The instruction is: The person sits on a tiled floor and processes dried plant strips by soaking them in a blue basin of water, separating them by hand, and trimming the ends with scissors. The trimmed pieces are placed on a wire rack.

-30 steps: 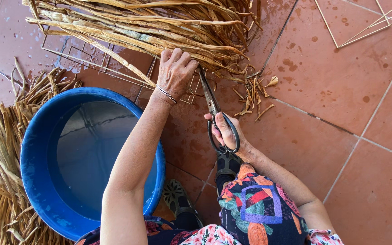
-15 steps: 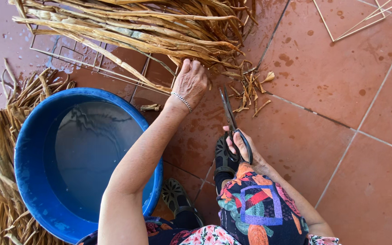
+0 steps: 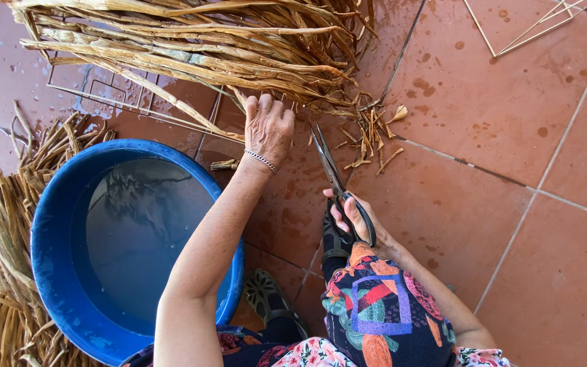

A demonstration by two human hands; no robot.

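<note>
The left hand [image 3: 268, 128] gripped the straw bundle [image 3: 191, 47], whose long axis ran across the view. Just beside that hand, the right hand [image 3: 351, 219] held scissors [image 3: 331, 170], fingers through the handles, blades apparently nearly closed and pointing toward the bundle.

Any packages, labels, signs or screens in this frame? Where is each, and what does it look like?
None in view. The scene holds only dried plant fibres, a blue water tub, a wire rack and scissors in the right hand on terracotta floor tiles.
</note>
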